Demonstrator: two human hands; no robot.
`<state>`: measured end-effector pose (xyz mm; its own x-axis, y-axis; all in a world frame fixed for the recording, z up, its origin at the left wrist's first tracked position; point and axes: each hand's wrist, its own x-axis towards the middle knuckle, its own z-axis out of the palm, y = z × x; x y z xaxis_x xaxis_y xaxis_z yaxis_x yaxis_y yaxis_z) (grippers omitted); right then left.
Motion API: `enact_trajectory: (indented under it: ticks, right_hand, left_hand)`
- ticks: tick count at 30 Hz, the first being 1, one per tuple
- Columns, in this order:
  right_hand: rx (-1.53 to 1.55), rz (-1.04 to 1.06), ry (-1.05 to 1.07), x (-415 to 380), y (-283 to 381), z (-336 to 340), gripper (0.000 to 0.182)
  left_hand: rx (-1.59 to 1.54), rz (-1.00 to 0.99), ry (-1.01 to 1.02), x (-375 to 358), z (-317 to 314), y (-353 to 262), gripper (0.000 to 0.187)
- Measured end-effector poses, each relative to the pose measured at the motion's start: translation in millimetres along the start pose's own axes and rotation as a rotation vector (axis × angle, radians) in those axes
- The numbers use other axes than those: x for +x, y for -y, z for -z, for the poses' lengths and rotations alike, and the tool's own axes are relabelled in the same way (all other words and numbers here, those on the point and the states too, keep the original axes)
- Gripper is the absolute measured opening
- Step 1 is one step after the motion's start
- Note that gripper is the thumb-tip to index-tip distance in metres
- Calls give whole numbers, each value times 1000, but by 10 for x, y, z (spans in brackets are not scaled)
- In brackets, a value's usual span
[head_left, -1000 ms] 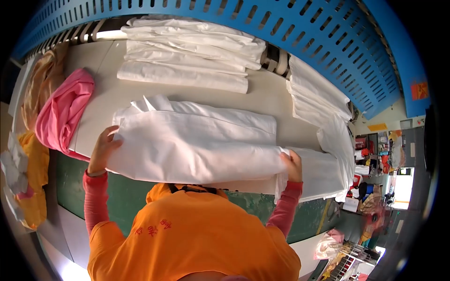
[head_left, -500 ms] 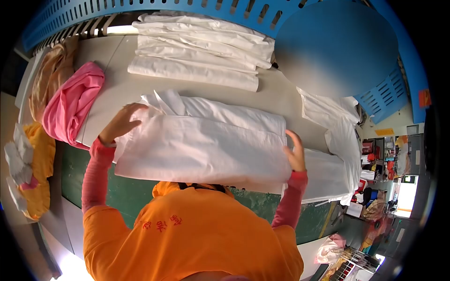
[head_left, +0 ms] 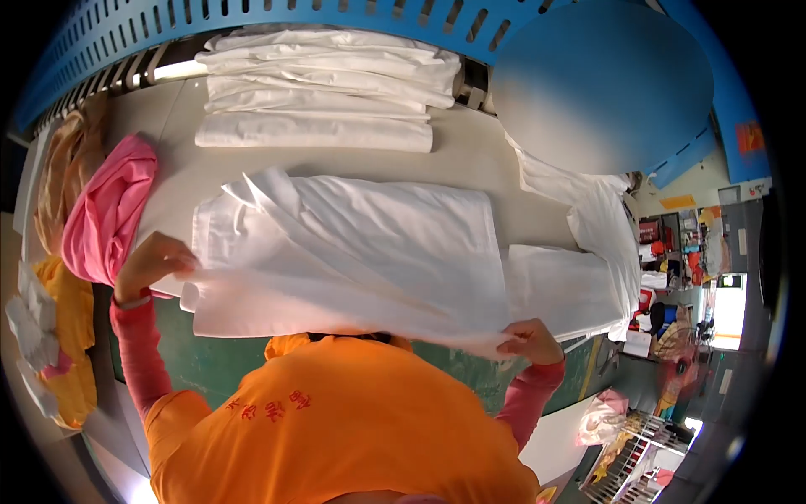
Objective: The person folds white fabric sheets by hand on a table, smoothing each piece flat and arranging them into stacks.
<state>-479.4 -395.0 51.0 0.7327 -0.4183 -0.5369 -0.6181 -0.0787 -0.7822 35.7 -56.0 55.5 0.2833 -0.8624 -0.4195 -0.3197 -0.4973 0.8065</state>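
Observation:
A large white cloth [head_left: 378,227], folded in layers, lies on the table in front of me and hangs over its near edge. At the cloth's left side, my left hand [head_left: 158,262] pinches its edge between thumb and fingers. My right hand [head_left: 531,342] grips the near right corner, fingers closed on the fabric. Between the hands the upper layer is pulled slanting toward me, with wrinkles running across it and a raised peak at the far left.
Beyond it lies a stack of folded white cloths [head_left: 319,84]. Pink fabric [head_left: 111,210] and tan fabric [head_left: 69,181] are at the left. More white cloth [head_left: 567,286] lies at the right. A slotted blue barrier [head_left: 277,12] runs along the back.
Both hands have moved toward me and outward, and now pinch the cloth's edge. The upper layer has been drawn nearer. The view has shifted slightly.

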Motion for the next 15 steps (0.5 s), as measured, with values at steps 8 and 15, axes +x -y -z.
enact_trajectory:
  ticks: [8, 15]
  right_hand:
    - [-334, 53, -191, 183, -133, -116, 12]
    - [-565, 415, -453, 264, 31, -350, 16]
  left_hand:
    - [654, -249, -153, 660, -115, -99, 11]
    - [686, -430, -32, 1181, -209, 110, 10]
